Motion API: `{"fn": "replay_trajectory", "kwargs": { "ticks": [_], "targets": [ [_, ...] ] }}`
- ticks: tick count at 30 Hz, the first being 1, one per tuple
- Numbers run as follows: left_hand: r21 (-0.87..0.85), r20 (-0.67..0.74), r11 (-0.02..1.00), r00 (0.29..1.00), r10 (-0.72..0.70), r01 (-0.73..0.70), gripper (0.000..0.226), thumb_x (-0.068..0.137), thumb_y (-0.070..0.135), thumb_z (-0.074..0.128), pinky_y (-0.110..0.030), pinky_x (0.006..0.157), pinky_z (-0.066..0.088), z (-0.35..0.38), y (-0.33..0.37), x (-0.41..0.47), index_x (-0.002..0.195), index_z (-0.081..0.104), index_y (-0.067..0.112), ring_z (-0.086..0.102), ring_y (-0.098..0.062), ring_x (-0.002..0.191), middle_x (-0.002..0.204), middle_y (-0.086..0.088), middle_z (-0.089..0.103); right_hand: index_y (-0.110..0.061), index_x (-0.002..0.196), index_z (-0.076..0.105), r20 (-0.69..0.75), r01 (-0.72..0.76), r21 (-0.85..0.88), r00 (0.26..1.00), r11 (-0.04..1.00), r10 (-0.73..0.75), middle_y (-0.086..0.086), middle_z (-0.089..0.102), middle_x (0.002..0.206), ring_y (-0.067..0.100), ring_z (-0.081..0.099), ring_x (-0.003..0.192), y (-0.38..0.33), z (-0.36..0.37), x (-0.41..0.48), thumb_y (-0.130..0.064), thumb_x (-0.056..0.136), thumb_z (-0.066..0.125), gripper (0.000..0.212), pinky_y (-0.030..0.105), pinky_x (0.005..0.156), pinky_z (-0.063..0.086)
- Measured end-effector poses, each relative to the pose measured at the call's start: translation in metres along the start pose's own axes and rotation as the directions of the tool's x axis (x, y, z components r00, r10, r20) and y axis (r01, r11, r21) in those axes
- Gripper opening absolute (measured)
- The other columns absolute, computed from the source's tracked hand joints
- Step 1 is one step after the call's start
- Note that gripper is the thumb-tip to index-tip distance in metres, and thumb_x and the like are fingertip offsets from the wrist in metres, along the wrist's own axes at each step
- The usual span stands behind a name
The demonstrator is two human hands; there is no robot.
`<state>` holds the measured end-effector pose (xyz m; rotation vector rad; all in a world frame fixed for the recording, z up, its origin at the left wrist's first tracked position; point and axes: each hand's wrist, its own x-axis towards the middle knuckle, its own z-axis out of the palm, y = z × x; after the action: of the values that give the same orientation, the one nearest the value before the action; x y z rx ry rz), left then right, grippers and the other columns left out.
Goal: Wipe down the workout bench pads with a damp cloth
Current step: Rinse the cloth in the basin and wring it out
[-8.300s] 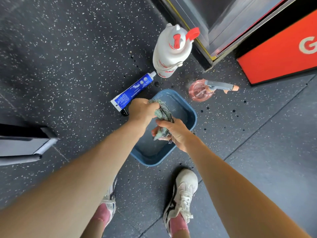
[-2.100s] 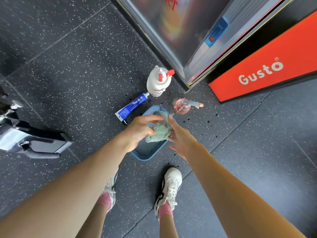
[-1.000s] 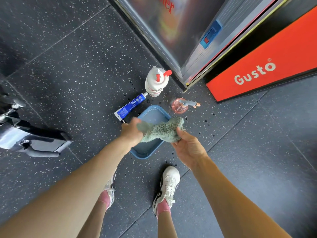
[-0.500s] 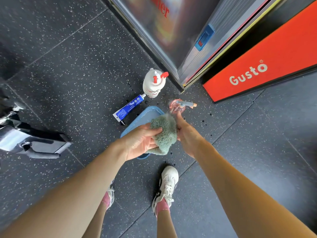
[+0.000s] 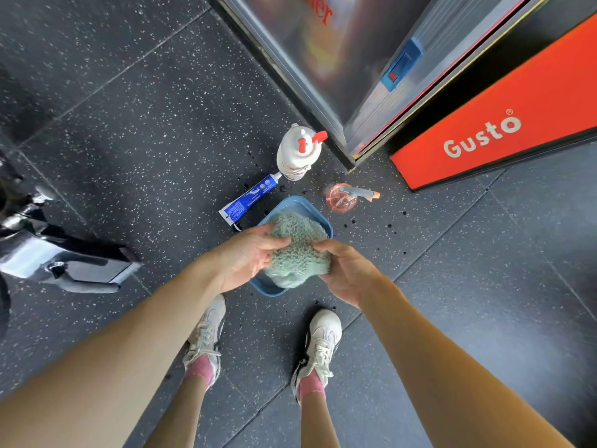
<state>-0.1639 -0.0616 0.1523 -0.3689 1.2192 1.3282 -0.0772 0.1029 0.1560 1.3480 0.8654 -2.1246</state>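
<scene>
While the left hand (image 5: 248, 257) pinches the cloth (image 5: 298, 253), the right hand (image 5: 347, 273) clutches its other edge

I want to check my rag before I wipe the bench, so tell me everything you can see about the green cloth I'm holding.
The cloth is pale green with a shaggy, looped pile, like microfibre. It is bunched into a thick wad, not spread flat, and it is held up over the blue basin on the floor. The left hand grips its left side and the right hand grips its right edge. No drips show, and I cannot tell how wet it is.
</scene>
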Motion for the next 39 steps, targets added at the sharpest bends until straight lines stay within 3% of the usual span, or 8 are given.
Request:
{"fn": "replay_trajectory", "kwargs": {
  "ticks": [7, 12, 16, 20, 23, 29, 35, 39],
  "targets": [
    [0.158, -0.226, 0.984, 0.967, 0.115, -0.080, 0.056, 0.092, 0.010, 0.059, -0.029, 0.093, 0.042, 0.000, -0.002, 0.013, 0.143, 0.037, 0.015, 0.056, -0.013, 0.096, 0.126, 0.003, 0.055, -0.004, 0.118, 0.057, -0.208, 0.022, -0.053, 0.978, 0.998, -0.032, 0.010, 0.067, 0.110, 0.024, 0.063, 0.099, 0.004, 0.009, 0.016, -0.007, 0.072, 0.077, 0.050, 0.039, 0.096, 0.047],
    [0.610, -0.338, 0.777, 0.837, 0.430, -0.153, 0.047, 0.092, 0.013, 0.059, -0.023, 0.054, 0.035, -0.007, -0.005, 0.019, 0.135, 0.041, 0.014, 0.044, -0.012, 0.059, 0.070, 0.001, 0.051, -0.011, 0.120, 0.061, -0.348, -0.003, -0.288, 0.932, 0.958, -0.102, 0.011, 0.065, 0.117, 0.026, 0.060, 0.110, 0.000, 0.001, 0.025, -0.006, 0.080, 0.073, 0.042, 0.036, 0.096, 0.048],
    [0.752, -0.215, 0.640, 0.861, 0.462, -0.156, 0.029, 0.091, 0.007, 0.059, -0.007, 0.061, 0.039, -0.011, -0.002, 0.020, 0.120, 0.062, 0.004, 0.057, -0.013, 0.081, 0.102, -0.010, 0.069, -0.031, 0.134, 0.044, -0.257, 0.095, -0.352, 0.947, 0.931, -0.193, 0.021, 0.059, 0.118, 0.031, 0.060, 0.109, -0.003, -0.001, 0.024, 0.013, 0.077, 0.067, 0.076, 0.041, 0.090, 0.050],
    [0.734, -0.158, 0.665, 0.918, 0.365, -0.138, 0.041, 0.080, 0.008, 0.073, -0.012, 0.068, 0.039, -0.009, -0.006, 0.018, 0.120, 0.063, 0.004, 0.059, -0.013, 0.085, 0.110, -0.011, 0.066, -0.029, 0.126, 0.052, -0.077, 0.133, -0.766, 0.952, 0.629, -0.296, 0.015, 0.052, 0.125, 0.022, 0.060, 0.084, -0.002, 0.000, 0.019, 0.019, 0.076, 0.061, 0.070, 0.027, 0.064, 0.054],
    [0.896, -0.143, 0.435, 0.868, 0.476, -0.091, 0.046, 0.079, 0.007, 0.074, -0.014, 0.069, 0.031, -0.004, -0.012, 0.015, 0.123, 0.062, 0.007, 0.053, -0.014, 0.082, 0.100, -0.008, 0.058, -0.021, 0.122, 0.060, -0.044, 0.083, -0.941, 0.930, 0.328, -0.364, 0.010, 0.051, 0.121, 0.015, 0.052, 0.063, 0.000, 0.003, 0.020, 0.018, 0.081, 0.047, 0.058, 0.020, 0.041, 0.043],
    [0.928, -0.124, 0.367, 0.874, 0.471, -0.065, 0.030, 0.090, -0.002, 0.052, -0.020, 0.074, 0.035, 0.006, -0.014, 0.022, 0.114, 0.068, 0.007, 0.048, -0.020, 0.083, 0.096, -0.010, 0.049, -0.011, 0.117, 0.065, -0.134, -0.050, -0.984, 0.837, 0.168, -0.531, 0.010, 0.059, 0.117, 0.027, 0.063, 0.092, -0.002, 0.007, 0.029, 0.014, 0.083, 0.052, 0.045, 0.038, 0.077, 0.057],
    [0.483, -0.285, 0.875, 0.942, 0.176, -0.017, 0.019, 0.076, 0.022, 0.060, -0.029, 0.088, 0.037, 0.006, 0.009, 0.022, 0.091, 0.064, 0.012, 0.049, -0.016, 0.094, 0.107, -0.008, 0.046, -0.008, 0.124, 0.059, -0.166, 0.047, -0.756, 0.951, 0.653, -0.262, 0.008, 0.052, 0.129, 0.025, 0.051, 0.115, -0.031, -0.001, 0.017, -0.008, 0.080, 0.072, 0.046, 0.032, 0.094, 0.041],
    [0.341, -0.347, 0.940, 0.926, 0.147, -0.022, 0.024, 0.094, 0.014, 0.046, -0.025, 0.085, 0.038, 0.003, 0.019, 0.018, 0.072, 0.055, 0.015, 0.053, -0.009, 0.076, 0.079, 0.002, 0.056, -0.016, 0.118, 0.059, -0.104, 0.074, -0.461, 0.985, 0.884, -0.137, 0.008, 0.048, 0.141, 0.027, 0.039, 0.133, -0.036, -0.009, 0.008, -0.040, 0.065, 0.081, 0.063, 0.053, 0.116, 0.013]
  ]
}}
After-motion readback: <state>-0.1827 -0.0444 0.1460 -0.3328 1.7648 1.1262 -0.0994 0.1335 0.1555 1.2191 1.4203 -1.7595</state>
